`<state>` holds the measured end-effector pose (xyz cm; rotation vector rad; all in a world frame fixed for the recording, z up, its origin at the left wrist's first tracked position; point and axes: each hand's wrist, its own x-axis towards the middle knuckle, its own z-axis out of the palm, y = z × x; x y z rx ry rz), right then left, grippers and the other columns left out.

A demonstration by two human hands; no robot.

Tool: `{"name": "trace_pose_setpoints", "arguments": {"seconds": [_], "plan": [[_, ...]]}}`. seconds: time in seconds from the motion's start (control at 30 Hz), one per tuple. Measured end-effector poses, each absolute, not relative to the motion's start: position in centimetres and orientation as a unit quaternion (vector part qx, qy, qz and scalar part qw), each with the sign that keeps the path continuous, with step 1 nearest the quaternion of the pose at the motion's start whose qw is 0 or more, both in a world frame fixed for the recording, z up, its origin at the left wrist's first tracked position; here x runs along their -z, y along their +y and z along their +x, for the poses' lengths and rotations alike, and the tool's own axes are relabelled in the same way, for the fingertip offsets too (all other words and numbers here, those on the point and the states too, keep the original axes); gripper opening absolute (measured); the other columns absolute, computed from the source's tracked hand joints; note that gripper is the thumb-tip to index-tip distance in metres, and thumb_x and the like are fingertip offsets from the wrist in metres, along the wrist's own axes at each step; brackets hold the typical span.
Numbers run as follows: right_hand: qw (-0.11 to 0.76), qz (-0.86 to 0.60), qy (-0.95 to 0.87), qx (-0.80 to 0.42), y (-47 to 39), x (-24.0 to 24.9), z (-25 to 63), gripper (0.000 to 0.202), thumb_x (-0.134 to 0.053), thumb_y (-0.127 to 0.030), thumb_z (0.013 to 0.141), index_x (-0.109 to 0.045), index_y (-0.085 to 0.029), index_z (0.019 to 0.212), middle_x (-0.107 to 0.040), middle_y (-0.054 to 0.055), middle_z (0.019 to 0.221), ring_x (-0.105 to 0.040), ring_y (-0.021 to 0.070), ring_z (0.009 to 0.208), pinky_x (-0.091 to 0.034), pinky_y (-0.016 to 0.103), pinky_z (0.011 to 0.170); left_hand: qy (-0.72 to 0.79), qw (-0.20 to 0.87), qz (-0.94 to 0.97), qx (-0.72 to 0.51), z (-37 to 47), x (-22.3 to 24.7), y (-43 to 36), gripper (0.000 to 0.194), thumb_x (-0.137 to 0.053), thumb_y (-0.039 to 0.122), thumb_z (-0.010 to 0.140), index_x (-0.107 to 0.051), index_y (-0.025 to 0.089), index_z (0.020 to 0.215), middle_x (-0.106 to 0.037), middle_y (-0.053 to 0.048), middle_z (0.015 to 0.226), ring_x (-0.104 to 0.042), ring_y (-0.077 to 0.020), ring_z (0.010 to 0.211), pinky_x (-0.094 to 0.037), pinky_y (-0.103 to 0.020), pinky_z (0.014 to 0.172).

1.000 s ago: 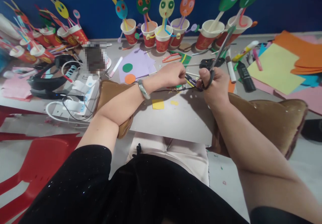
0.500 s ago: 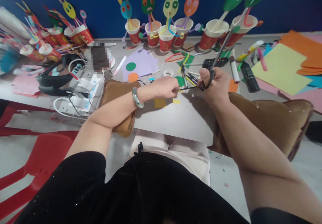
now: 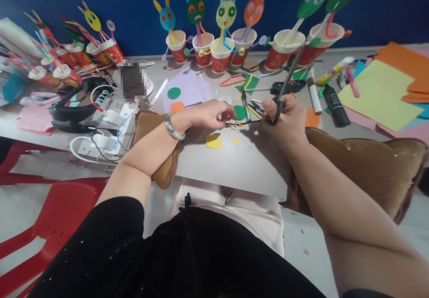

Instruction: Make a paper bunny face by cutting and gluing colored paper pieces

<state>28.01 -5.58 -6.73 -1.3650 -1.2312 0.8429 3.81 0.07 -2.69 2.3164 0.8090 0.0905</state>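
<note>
In my right hand I hold black-handled scissors, their blades pointing up and away. My left hand, with a bracelet on the wrist, is over the table with its fingers bent and slightly apart; nothing clear is between them. A thin dark strip runs between my two hands, and I cannot make out if either touches it. A yellow paper square lies just below my left hand. A green circle lies beyond the strip, near several pens.
Paper cups with paper puppets stand along the blue wall. Purple paper lies ahead left, and a power strip with cables further left. Brown cushions sit at both sides. Yellow paper and markers are at the right.
My left hand has opened from a curled fist and moved slightly left, uncovering more of the yellow square. The scissors stay in my right hand.
</note>
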Motion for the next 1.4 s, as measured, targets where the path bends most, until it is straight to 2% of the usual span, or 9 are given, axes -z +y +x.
{"name": "trace_pose_setpoints", "arguments": {"seconds": [0.1,0.27,0.47,0.67,0.8,0.93,1.2,1.3,1.4], "plan": [[0.519,-0.573,-0.526,-0.353,-5.9,6.2,27.8,0.068,-0.092,-0.08,0.067,-0.05,-0.027,0.065,-0.059,0.0,0.053,-0.046,0.0144,0.052,-0.032,0.032,0.054,0.346,0.248,0.901,0.081,3.6,1.9,-1.3,0.025,-0.076,0.027,0.074,-0.079,0.018,0.097,-0.075,-0.004,0.086,-0.063,-0.0185,0.077,-0.04,-0.031,0.069],[0.525,-0.567,-0.528,-0.352,-6.0,6.0,27.7,0.069,-0.092,-0.083,0.063,-0.051,-0.027,0.064,-0.058,0.001,0.052,-0.046,0.0142,0.052,-0.032,0.032,0.052,0.362,0.147,0.912,0.126,4.1,1.5,-3.6,0.013,-0.071,0.017,0.076,-0.078,0.017,0.088,-0.074,-0.008,0.09,-0.063,-0.0216,0.082,-0.034,-0.034,0.067],[0.517,-0.567,-0.542,-0.344,-6.0,6.3,27.8,0.065,-0.09,-0.077,0.073,-0.05,-0.026,0.066,-0.057,-0.001,0.053,-0.046,0.013,0.052,-0.034,0.031,0.053,0.313,0.184,0.918,0.162,4.3,1.7,-3.3,0.017,-0.061,0.011,0.079,-0.076,0.018,0.076,-0.066,-0.006,0.075,-0.058,-0.0209,0.075,-0.034,-0.036,0.071],[0.519,-0.575,-0.532,-0.341,-5.9,6.2,27.7,0.066,-0.091,-0.076,0.071,-0.049,-0.025,0.065,-0.058,0.0,0.052,-0.045,0.0116,0.051,-0.033,0.029,0.052,0.282,0.203,0.922,0.168,3.7,1.1,-2.8,0.028,-0.073,0.018,0.074,-0.078,0.018,0.102,-0.071,-0.003,0.087,-0.058,-0.0182,0.078,-0.035,-0.032,0.072],[0.515,-0.58,-0.527,-0.346,-6.0,6.0,27.7,0.063,-0.092,-0.071,0.074,-0.05,-0.025,0.065,-0.06,0.0,0.053,-0.046,0.012,0.052,-0.032,0.029,0.052,0.281,0.135,0.93,0.195,3.8,0.8,-3.2,0.023,-0.065,0.008,0.074,-0.079,0.017,0.09,-0.07,-0.005,0.083,-0.057,-0.0181,0.075,-0.03,-0.033,0.067],[0.509,-0.579,-0.535,-0.345,-5.9,6.2,27.7,0.065,-0.092,-0.074,0.073,-0.05,-0.025,0.065,-0.061,0.001,0.054,-0.047,0.0127,0.052,-0.033,0.03,0.053,0.281,0.116,0.929,0.212,4.3,0.7,-3.6,0.022,-0.061,0.003,0.073,-0.078,0.017,0.076,-0.063,-0.004,0.069,-0.051,-0.0164,0.066,-0.029,-0.034,0.064],[0.506,-0.579,-0.533,-0.353,-5.7,6.5,27.8,0.069,-0.091,-0.082,0.067,-0.051,-0.026,0.065,-0.059,0.0,0.052,-0.046,0.013,0.052,-0.034,0.032,0.052,0.287,0.162,0.922,0.201,4.3,0.6,-3.4,0.017,-0.065,0.004,0.074,-0.074,0.017,0.068,-0.06,-0.002,0.061,-0.046,-0.0149,0.06,-0.029,-0.034,0.063],[0.499,-0.581,-0.535,-0.356,-6.0,6.2,27.7,0.065,-0.092,-0.078,0.068,-0.052,-0.027,0.066,-0.058,0.0,0.054,-0.045,0.0133,0.052,-0.033,0.032,0.052,0.291,0.249,0.911,0.152,4.3,0.5,-3.0,0.015,-0.069,0.004,0.068,-0.068,0.018,0.065,-0.059,0.002,0.061,-0.044,-0.0124,0.058,-0.028,-0.032,0.061],[0.49,-0.578,-0.542,-0.363,-6.3,5.9,27.6,0.06,-0.093,-0.073,0.07,-0.055,-0.026,0.067,-0.06,0.001,0.056,-0.045,0.0143,0.053,-0.033,0.033,0.052,0.301,0.366,0.88,0.018,4.4,1.0,-2.4,0.017,-0.068,0.003,0.066,-0.061,0.018,0.066,-0.061,0.004,0.065,-0.049,-0.0105,0.06,-0.033,-0.028,0.061]]}}
